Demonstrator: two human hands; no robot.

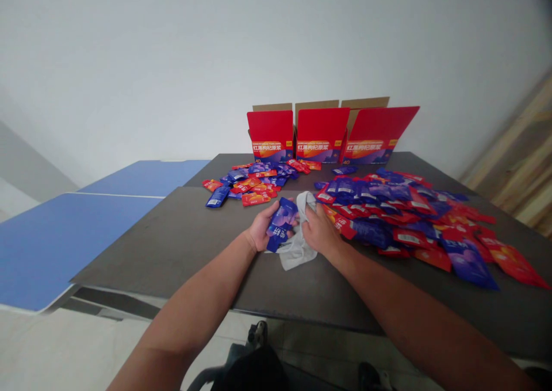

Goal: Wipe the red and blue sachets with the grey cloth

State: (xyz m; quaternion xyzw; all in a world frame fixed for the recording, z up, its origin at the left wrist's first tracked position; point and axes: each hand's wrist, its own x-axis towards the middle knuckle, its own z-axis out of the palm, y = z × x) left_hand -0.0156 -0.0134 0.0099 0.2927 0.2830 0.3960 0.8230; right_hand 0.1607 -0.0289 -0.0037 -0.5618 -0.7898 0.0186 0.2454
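While a blue sachet (281,224) is being clamped in the fingers of the left hand (262,228) over the dark surface (172,247), a crumpled white sheet (297,244) touching it is being gripped by the closed fingers of the right hand (319,231). Red and blue sachets (409,207) are being kept in loose heaps on the surface, with red cartons (321,135) standing open behind.

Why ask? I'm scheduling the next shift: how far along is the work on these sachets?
Probably early. The smaller scatter of sachets beyond the hands may be finished, though nothing proves it. In hand: the left hand holds a blue sachet, the right hand a whitish cloth. Left: the much larger heap of sachets on the right, and three open red cartons, insides unseen.
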